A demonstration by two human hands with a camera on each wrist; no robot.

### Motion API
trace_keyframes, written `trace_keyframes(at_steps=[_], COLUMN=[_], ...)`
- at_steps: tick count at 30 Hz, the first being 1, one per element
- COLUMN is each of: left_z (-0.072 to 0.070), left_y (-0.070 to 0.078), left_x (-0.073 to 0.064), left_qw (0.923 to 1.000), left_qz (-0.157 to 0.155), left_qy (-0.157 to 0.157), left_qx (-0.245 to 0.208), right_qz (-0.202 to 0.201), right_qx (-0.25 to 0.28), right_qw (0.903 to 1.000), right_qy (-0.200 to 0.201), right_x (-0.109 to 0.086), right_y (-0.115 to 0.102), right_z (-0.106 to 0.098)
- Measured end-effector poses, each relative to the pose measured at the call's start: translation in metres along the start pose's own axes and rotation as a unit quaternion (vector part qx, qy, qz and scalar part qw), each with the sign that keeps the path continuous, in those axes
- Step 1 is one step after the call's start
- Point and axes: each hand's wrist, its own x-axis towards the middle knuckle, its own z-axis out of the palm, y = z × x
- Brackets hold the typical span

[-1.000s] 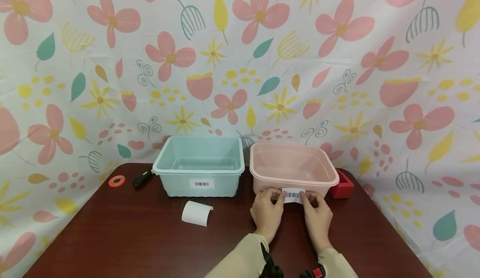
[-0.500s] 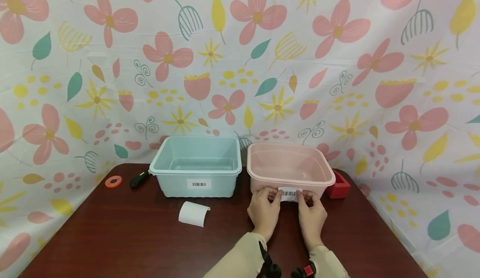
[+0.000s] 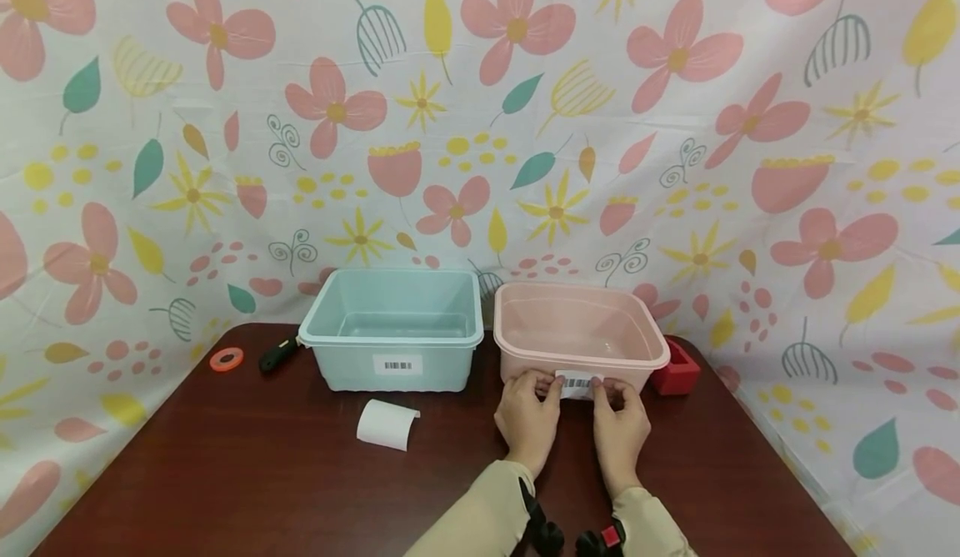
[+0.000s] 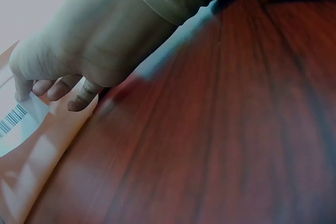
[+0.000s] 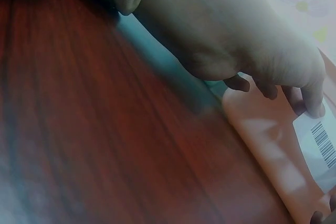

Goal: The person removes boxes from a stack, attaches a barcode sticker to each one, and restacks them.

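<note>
A white barcode label lies close against the front wall of the pink bin, just under its rim. My left hand pinches the label's left end between thumb and finger. At the opposite end, my right hand pinches it the same way. In the right wrist view, fingertips sit on a top corner of the label, with its printed bars facing outward. The left wrist view shows the label from the other side, fingertips at its upper corner and the other fingers curled near the bin wall.
A light blue bin with its own barcode label stands to the left. In front lies a curled white paper. A dark-handled tool and an orange ring are at the far left; a red box stands right of the pink bin.
The label has moved slightly left and flatter toward the pink bin's front wall, both hands moving with it. The head view has shifted a little; other objects stay put.
</note>
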Motion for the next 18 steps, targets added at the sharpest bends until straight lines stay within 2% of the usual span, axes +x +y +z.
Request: trace_keyframes(at_steps=[18], left_z=[0.0022], left_y=[0.0006], left_x=[0.0007], left_qw=[0.9996], left_qz=[-0.021], left_qy=[0.003], left_qx=[0.017], right_qz=[0.011], right_qx=[0.0], right_qw=[0.9999], right_qy=[-0.001], right_x=[-0.0005], right_y=[-0.001], right_z=[-0.0009])
